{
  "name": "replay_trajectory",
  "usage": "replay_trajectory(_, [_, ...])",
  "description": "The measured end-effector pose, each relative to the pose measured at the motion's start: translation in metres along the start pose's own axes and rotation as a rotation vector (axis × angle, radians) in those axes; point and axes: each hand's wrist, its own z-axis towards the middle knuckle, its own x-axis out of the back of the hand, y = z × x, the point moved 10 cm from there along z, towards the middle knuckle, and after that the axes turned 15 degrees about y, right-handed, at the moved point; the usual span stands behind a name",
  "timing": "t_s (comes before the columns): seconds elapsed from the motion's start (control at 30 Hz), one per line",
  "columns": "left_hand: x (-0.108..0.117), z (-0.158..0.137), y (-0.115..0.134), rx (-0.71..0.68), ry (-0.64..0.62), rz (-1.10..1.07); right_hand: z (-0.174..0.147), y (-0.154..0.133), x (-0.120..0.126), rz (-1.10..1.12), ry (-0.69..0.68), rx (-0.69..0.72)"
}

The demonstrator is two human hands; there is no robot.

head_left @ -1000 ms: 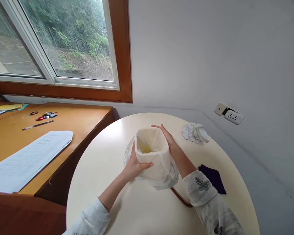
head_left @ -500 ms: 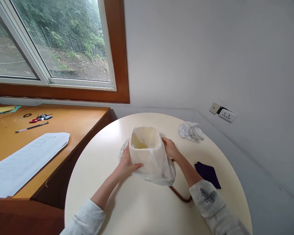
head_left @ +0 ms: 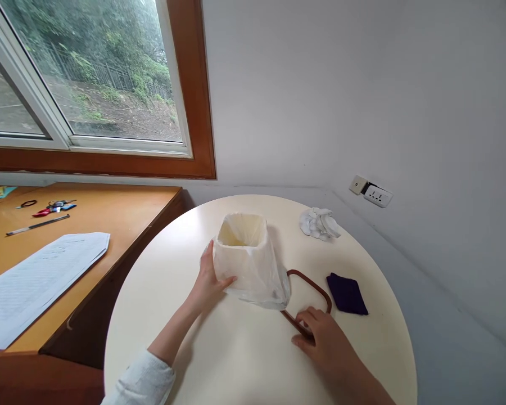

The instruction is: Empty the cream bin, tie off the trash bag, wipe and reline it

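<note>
Round table (head_left: 244,354) — lined bin (head_left: 248,270), brown frame (head_left: 312,283), dark cloth (head_left: 347,294), white bundle (head_left: 319,223)

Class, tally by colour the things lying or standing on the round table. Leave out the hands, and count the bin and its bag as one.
White or cream: 2 (lined bin, crumpled bundle)
Brown: 1 (frame)
Dark purple: 1 (cloth)
Total: 4
</note>
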Motion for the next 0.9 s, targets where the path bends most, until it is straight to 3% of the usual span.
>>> replay_trajectory(0.13, [0.024,-0.002,0.024,-0.071,0.064,0.091,-0.014,-0.002,-0.001,-0.119,0.148,0.089])
replay_trajectory(0.27, [0.045,-0.003,0.087,-0.376,0.229,0.123,-0.025,-0.005,0.014,-0.096,0.264,0.142])
replay_trajectory(0.37, [0.028,-0.002,0.133,-0.617,0.18,0.155,-0.031,-0.002,0.028,-0.024,0.303,0.093])
replay_trajectory(0.43, [0.002,0.002,0.148,-0.677,0.054,0.241,-0.034,0.0,0.036,0.024,0.315,0.044])
replay_trajectory(0.53, [-0.035,0.004,0.154,-0.72,-0.113,0.373,-0.037,0.003,0.049,0.092,0.362,-0.035])
replay_trajectory(0.63, [-0.055,0.001,0.151,-0.76,-0.187,0.443,-0.041,0.003,0.067,0.148,0.467,-0.088])
replay_trajectory(0.8, [-0.055,-0.003,0.149,-0.8,-0.182,0.434,-0.039,-0.004,0.093,0.156,0.594,-0.056])
replay_trajectory(0.9, [-0.04,-0.01,0.161,-0.8,-0.173,0.265,-0.031,-0.015,0.103,0.143,0.625,0.048])
